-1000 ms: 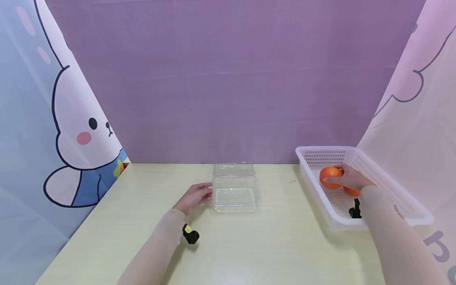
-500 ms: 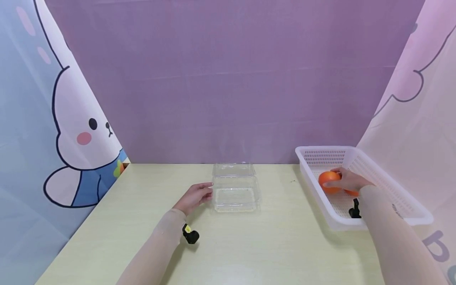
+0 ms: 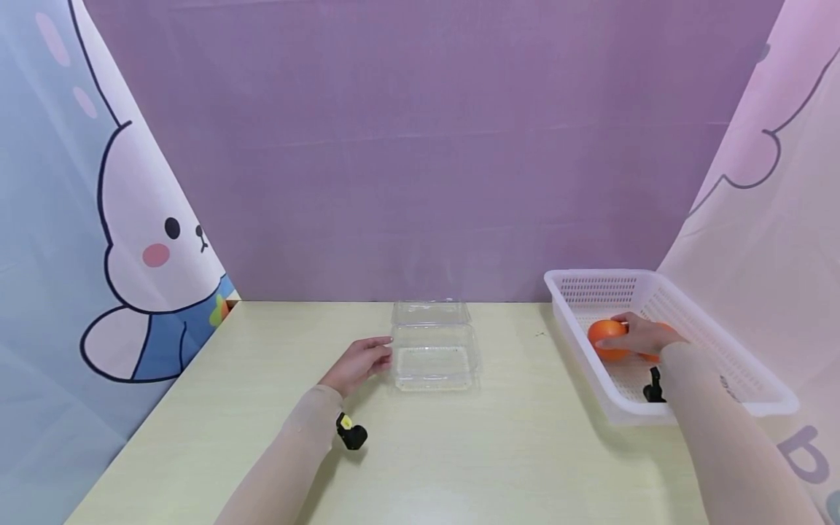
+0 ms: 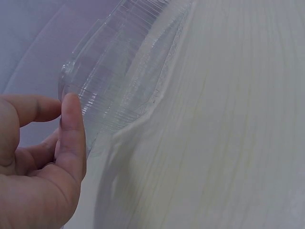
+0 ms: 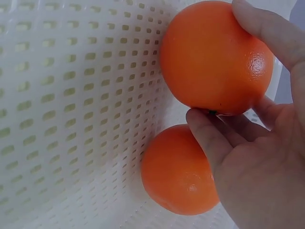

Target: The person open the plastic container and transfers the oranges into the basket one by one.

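Note:
In the head view my left hand (image 3: pixel 359 364) is at the left edge of an open clear plastic clamshell box (image 3: pixel 434 357). The left wrist view has its thumb and a finger pinching the rim of the box (image 4: pixel 119 71). My right hand (image 3: pixel 646 335) reaches into a white basket (image 3: pixel 613 405) and grips an orange (image 3: pixel 605 340). Seen from the right wrist, the thumb lies on one side of the orange (image 5: pixel 214 57) and the fingers on the other. A second orange (image 5: pixel 178 171) sits close by in the basket, partly behind the hand.
The basket has perforated walls and stands at the right of the pale wooden table (image 3: pixel 499 452). A purple cloth (image 3: pixel 420 146) hangs behind the table. Printed cloths (image 3: pixel 52 292) flank both sides. A small black device (image 3: pixel 352 434) is strapped at the left wrist.
My right hand and its orange have moved slightly down and nearer inside the basket. More of the second orange now shows behind the hand. My left hand and the clamshell box have stayed put.

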